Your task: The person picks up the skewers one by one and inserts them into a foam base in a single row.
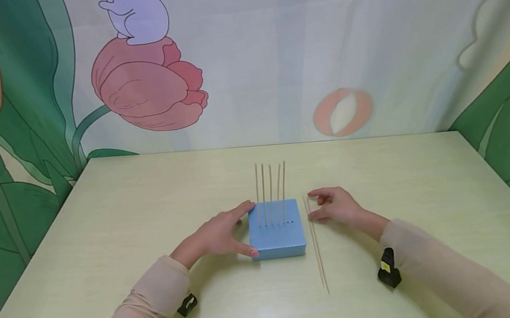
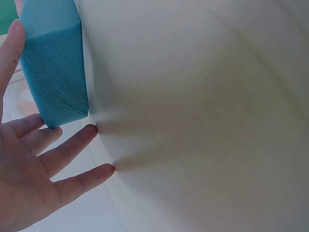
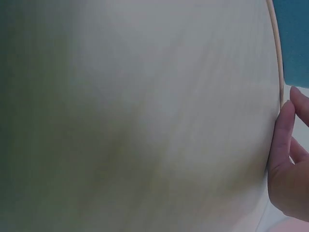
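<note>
A blue foam block point(image 1: 277, 239) lies on the table with several thin wooden sticks point(image 1: 272, 189) standing upright in its top. Small dark holes show to the right of them. My left hand point(image 1: 220, 232) spans the block's left side, thumb at the front corner and forefinger at the back corner. Its lower fingertips point(image 2: 107, 169) rest on the table in the left wrist view. Right of the block, two loose thin sticks point(image 1: 318, 257) lie side by side. My right hand point(image 1: 340, 206) is at their far end, forefinger and thumb apart, thumb tip right at a stick point(image 3: 278, 48).
The pale table point(image 1: 141, 199) extends widely around the block. A printed curtain point(image 1: 261, 69) hangs behind its far edge. Black wrist devices point(image 1: 388, 268) sit under both sleeves, close over the tabletop.
</note>
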Demonstrator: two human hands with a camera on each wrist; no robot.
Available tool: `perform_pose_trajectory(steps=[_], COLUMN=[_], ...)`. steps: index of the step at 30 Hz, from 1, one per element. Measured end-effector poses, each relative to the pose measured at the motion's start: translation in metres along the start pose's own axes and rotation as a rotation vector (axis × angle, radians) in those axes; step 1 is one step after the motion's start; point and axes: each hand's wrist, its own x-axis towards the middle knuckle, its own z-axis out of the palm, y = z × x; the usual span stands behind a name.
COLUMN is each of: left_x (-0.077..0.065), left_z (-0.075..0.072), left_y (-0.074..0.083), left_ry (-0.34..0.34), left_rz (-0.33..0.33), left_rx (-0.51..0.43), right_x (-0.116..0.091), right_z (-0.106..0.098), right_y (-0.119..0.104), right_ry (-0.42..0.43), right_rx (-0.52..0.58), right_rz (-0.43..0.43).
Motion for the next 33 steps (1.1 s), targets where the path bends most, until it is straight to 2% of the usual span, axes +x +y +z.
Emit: perform_pose_trajectory(steps=[5,7,14,22,29,33], left_x=[0.0,0.0,0.0,0.0,-0.001,0.0], left_z=[0.0,0.0,0.0,0.0,-0.001,-0.001], left_y=[0.0,0.0,0.001,0.001,0.002,0.001], left_ry=[0.001,0.001,-0.003,-0.003,-0.003,-0.004], left_rz=[-0.004,-0.004,-0.01,-0.011,-0.011,-0.013], left_rx=[0.003,0.002,-0.004,-0.009,-0.01,-0.003], right_x=[0.002,0.003,0.003,0.003,-0.001,-0.002], right_z=[-0.001,-0.001,-0.001,-0.004,-0.01,-0.01], right_y=[0.0,-0.001,-0.003,-0.003,-0.007,-0.008], right_ry=[0.019,0.014,-0.023,-0.053,-0.207,-0.225], right_rx=[-0.203,-0.25,-0.223,-0.269,-0.261,-0.279], right_rz=[-0.016,-0.02,-0.017,-0.039,-0.062,-0.067])
